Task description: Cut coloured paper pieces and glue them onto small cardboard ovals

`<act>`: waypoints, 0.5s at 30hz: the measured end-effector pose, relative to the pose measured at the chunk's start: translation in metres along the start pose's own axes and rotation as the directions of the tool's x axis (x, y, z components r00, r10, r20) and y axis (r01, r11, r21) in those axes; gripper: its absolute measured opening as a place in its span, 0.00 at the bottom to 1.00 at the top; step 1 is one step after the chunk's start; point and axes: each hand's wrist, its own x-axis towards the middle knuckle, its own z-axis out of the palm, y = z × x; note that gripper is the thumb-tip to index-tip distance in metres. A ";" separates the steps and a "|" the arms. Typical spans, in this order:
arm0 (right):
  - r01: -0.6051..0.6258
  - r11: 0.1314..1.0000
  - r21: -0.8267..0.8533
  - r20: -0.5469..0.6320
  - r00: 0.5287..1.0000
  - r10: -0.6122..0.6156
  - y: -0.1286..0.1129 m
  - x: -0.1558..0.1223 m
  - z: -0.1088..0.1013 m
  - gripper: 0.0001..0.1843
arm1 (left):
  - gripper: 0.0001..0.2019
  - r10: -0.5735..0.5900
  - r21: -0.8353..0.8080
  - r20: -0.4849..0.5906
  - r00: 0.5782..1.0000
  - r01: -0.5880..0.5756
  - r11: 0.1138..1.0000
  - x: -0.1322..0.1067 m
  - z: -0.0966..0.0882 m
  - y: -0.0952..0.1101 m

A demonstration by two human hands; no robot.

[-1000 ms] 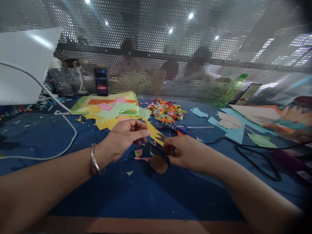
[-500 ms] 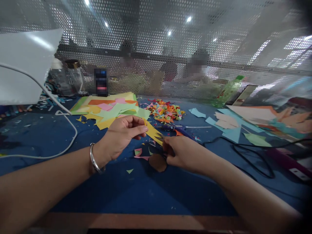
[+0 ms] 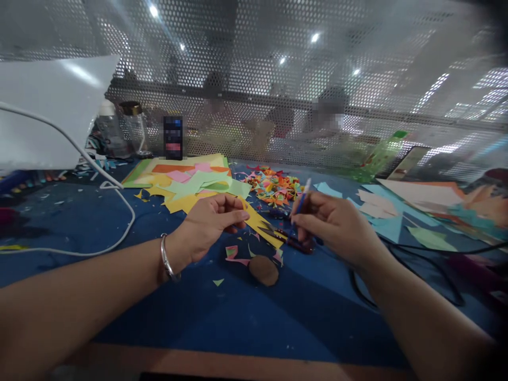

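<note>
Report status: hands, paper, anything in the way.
Left hand pinching yellow paper. Right hand gripping thin blue-white pen. Dark scissors-like tool under the paper's tip, paper scraps on blue mat.

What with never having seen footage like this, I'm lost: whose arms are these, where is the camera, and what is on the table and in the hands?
There is no machine here. A person wears a camera on the head, so the single view looks forward and down over their own two bare arms. The left hand, with a bracelet on its wrist, pinches a jagged yellow paper strip. The right hand grips a thin blue-and-white stick, probably a pen. Just below its fingers, on the blue table, is a dark tool that may be scissors, and nearer lies a brown round piece. Further back are a stack of coloured sheets, a heap of small scraps and a white cable. Behind stands a perforated metal screen. The people beyond it are blurred.
</note>
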 end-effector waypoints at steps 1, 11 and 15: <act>0.017 0.995 0.100 -0.058 0.998 -0.012 -0.001 0.000 -0.001 0.08 | 0.08 -0.016 -0.010 0.010 1.000 0.016 1.000 0.000 0.001 0.000; 0.006 0.812 0.584 -0.159 0.982 0.107 -0.013 0.001 0.017 0.14 | 0.11 -0.061 -0.032 0.098 0.993 0.064 0.997 -0.004 0.008 -0.005; 0.000 0.814 0.581 -0.131 0.987 0.093 -0.009 0.002 0.023 0.17 | 0.11 -0.080 -0.010 0.152 0.985 0.083 0.997 -0.008 0.010 -0.007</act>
